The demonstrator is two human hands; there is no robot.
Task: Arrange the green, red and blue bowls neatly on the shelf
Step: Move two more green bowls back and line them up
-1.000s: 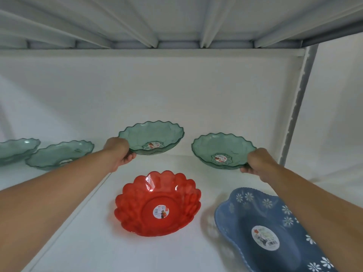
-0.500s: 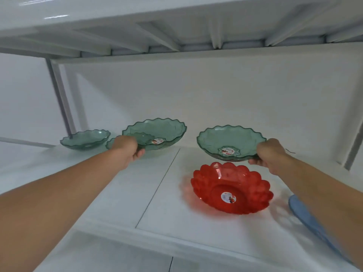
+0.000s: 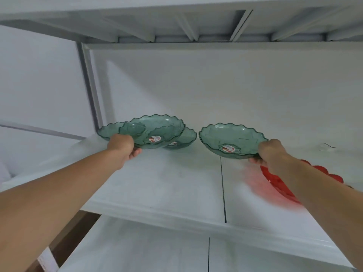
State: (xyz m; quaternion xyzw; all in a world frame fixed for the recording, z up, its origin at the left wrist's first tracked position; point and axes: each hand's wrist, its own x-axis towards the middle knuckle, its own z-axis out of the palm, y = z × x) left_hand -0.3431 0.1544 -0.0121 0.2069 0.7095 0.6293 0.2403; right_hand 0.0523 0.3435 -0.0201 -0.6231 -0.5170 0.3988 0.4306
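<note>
My left hand [image 3: 123, 144] grips the near rim of a translucent green bowl [image 3: 157, 129], held above two more green bowls: one [image 3: 107, 131] at the back left corner and one [image 3: 187, 137] behind and to the right. A second held green bowl [image 3: 229, 137] hangs over the white shelf [image 3: 176, 183], with my right hand [image 3: 270, 152] closed on its right rim. The red bowl [image 3: 275, 182] lies on the shelf at the right, mostly hidden under my right forearm. The blue bowl is out of view.
The shelf's grey upright post [image 3: 89, 89] stands at the back left beside the bowls. The shelf above [image 3: 176, 24] hangs low overhead. A lower white shelf [image 3: 157, 252] shows beneath the front edge.
The view has swung left, so the red bowl slid to the right edge. Both held green bowls moved left; the left one now overlaps the two resting green bowls.
</note>
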